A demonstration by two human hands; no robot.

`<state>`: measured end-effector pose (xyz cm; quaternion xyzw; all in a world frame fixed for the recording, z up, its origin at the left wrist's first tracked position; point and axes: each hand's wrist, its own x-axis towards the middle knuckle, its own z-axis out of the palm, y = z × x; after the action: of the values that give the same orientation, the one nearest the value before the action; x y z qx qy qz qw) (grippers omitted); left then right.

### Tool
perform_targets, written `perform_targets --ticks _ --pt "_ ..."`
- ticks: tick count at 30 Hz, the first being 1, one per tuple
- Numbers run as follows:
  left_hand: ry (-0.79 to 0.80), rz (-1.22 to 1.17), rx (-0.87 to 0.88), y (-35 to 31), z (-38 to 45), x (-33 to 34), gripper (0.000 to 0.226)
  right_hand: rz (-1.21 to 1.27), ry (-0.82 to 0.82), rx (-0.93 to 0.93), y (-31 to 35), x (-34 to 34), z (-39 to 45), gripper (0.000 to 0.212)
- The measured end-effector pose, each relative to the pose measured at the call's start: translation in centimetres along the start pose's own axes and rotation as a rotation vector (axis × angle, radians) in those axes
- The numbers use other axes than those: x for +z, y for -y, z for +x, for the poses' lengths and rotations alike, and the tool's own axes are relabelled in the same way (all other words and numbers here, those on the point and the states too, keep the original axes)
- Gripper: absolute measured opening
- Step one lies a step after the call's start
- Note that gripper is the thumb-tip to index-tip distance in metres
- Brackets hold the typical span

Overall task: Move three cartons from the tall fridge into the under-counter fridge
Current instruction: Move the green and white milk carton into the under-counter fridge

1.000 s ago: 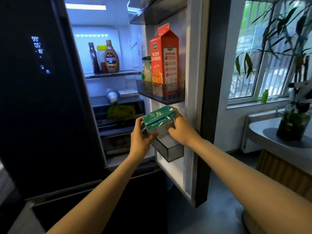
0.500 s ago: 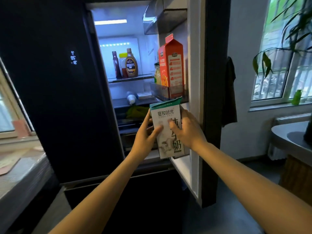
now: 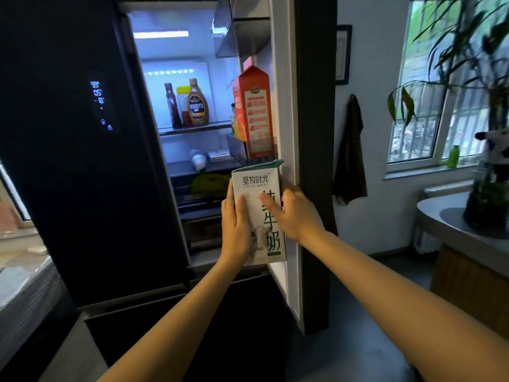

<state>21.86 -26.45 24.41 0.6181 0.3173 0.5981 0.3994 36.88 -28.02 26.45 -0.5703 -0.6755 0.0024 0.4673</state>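
Two hands hold one white and green milk carton (image 3: 259, 213) upright in front of the open tall fridge (image 3: 82, 150). The left hand (image 3: 237, 230) wraps the carton's left edge, thumb laid flat on the printed front face and the other fingers hidden behind it. The right hand (image 3: 296, 213) clasps the right edge, its thumb stretched across the front toward the middle, the remaining fingers curled round the side and back. So the carton sits between the two palms, its lower half covered at both flanks, its green-trimmed top rising clear above both hands. It hangs in the air just before the inner edge of the open right door (image 3: 286, 106), touching no shelf.

Above it, a red-orange carton (image 3: 254, 111) stands upright in the door bin (image 3: 237, 150). Deeper inside, on a lit glass shelf (image 3: 192, 129), stand a brown syrup bottle (image 3: 197, 106), a dark red bottle (image 3: 172, 106) and a yellow-lidded jar (image 3: 183, 103) between them. A dark cloth (image 3: 351, 150) hangs on the wall to the right, and a leafy plant (image 3: 482, 111) stands on a rounded counter (image 3: 440, 219) near the window (image 3: 429, 111).
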Motion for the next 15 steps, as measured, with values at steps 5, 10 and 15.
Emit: perform_targets --ticks 5,10,15 --pt "0.003 -0.007 0.013 -0.9 -0.2 0.0 0.052 -0.201 -0.133 -0.064 0.4 -0.6 -0.9 0.080" --pt "0.006 -0.022 0.011 -1.8 -0.3 -0.5 0.053 -0.291 -0.477 -0.066 -1.3 -1.7 -1.3 0.049" --pt "-0.012 -0.025 0.028 -2.4 -0.6 -0.9 0.052 -0.213 -0.265 0.083 -2.1 -2.3 -1.1 0.075"
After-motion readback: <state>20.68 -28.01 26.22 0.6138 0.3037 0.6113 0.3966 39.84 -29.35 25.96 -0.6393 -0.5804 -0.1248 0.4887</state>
